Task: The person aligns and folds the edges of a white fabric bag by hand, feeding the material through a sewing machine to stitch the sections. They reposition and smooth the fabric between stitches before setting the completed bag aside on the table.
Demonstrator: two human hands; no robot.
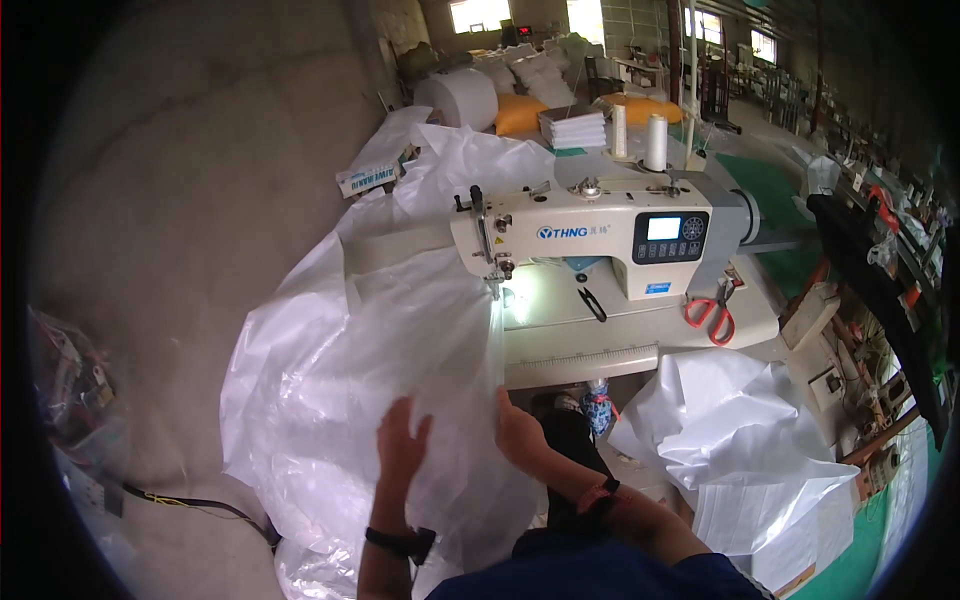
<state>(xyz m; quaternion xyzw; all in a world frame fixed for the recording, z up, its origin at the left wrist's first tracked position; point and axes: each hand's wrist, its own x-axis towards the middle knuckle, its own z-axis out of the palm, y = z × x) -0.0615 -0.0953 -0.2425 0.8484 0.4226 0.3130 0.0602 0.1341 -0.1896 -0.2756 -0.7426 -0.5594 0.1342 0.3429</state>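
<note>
A large sheet of white translucent plastic (400, 320) drapes over the left of the sewing machine (600, 232) and hangs down in front of me. Its right edge runs up under the needle area, where a lamp glows. My right hand (520, 432) is closed at that edge, just below the table front, pinching the sheet. My left hand (403, 438) lies over the sheet's middle, fingers apart, holding nothing. Black thread snips (593, 304) lie on the machine bed. Red-handled scissors (711, 318) rest to their right.
Crumpled white sheeting (720, 430) is heaped at the right of my legs. Two thread cones (655, 143) stand behind the machine. Farther back are a big white roll (460, 102), a folded white stack (574, 130) and orange bundles (518, 114). A dark cable (195, 505) crosses the floor at left.
</note>
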